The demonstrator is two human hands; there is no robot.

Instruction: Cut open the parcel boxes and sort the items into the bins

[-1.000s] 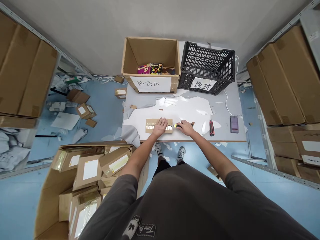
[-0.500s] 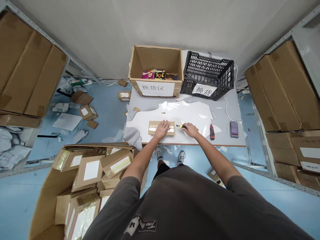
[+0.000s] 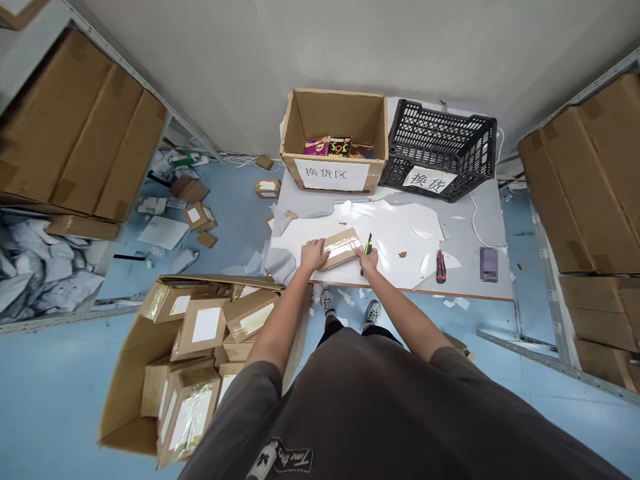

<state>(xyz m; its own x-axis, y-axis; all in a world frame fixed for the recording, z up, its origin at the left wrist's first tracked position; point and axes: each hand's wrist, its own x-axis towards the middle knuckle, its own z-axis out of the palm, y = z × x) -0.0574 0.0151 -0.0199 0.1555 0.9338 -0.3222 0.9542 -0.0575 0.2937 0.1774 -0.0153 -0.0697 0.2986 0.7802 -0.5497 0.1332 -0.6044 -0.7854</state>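
Between my hands, near the table's front edge, is a small taped cardboard box (image 3: pixel 343 248), turned at an angle. My left hand (image 3: pixel 313 255) grips its left end. At the box's right end, my right hand (image 3: pixel 369 260) is closed around a black and yellow utility knife (image 3: pixel 369 244) that points away from me, and its fingers also touch the box. A red and black utility knife (image 3: pixel 441 267) lies on the table to the right of that hand.
Behind stand an open carton (image 3: pixel 334 175) with colourful packs in it and a black plastic crate (image 3: pixel 440 157). Paper scraps litter the white table (image 3: pixel 395 267). A large carton (image 3: pixel 123 380) of parcels is at my left. A phone-like item (image 3: pixel 489 265) lies at right.
The box has been lifted or turned so that its right end points away. My left hand moved from its top to its left end, and my right hand came to its right end with the knife.
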